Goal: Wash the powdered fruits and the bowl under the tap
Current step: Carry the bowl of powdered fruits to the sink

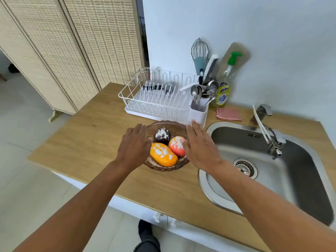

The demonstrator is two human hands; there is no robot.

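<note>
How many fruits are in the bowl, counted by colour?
Orange oblong fruit dusted with white powder: 1
Pink-red fruit dusted with white powder: 1
Dark round fruit dusted with white powder: 1
Total: 3, all in the brown glass bowl.

Left hand (133,145) and right hand (199,146), fingers straight, flank a brown glass bowl (166,167) of three powder-dusted fruits (163,154), just left of the steel sink (307,160).
</note>
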